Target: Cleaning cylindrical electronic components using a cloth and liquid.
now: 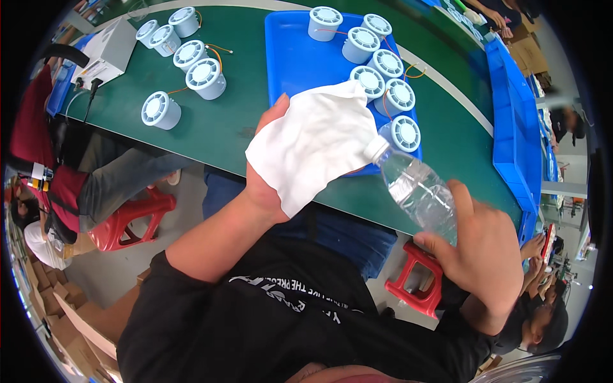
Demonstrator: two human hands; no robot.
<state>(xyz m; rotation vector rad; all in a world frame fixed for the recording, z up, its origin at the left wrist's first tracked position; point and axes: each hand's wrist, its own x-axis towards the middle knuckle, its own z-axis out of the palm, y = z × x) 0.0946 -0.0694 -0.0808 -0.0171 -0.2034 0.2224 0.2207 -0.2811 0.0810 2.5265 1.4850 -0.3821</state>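
A white cloth [319, 140] lies spread over my left hand [262, 191], which supports it from below above the table's near edge. Most of that hand's fingers are hidden under the cloth. My right hand [482, 246] grips a clear plastic bottle [415, 188] by its lower part. The bottle is tilted, its white cap [377, 149] pointing at the cloth's right edge; I cannot tell whether they touch. Beyond the cloth, several light-blue round parts [363, 39] with slotted tops and thin wires stand in a blue tray [287, 54].
More light-blue round parts [205, 78] stand on the green table [239, 38] at the left, near a white box-shaped device [112, 54] with a cable. Blue bins [511, 134] line the right side. Red stools [418, 281] stand below, and a seated person [64, 191] is at the left.
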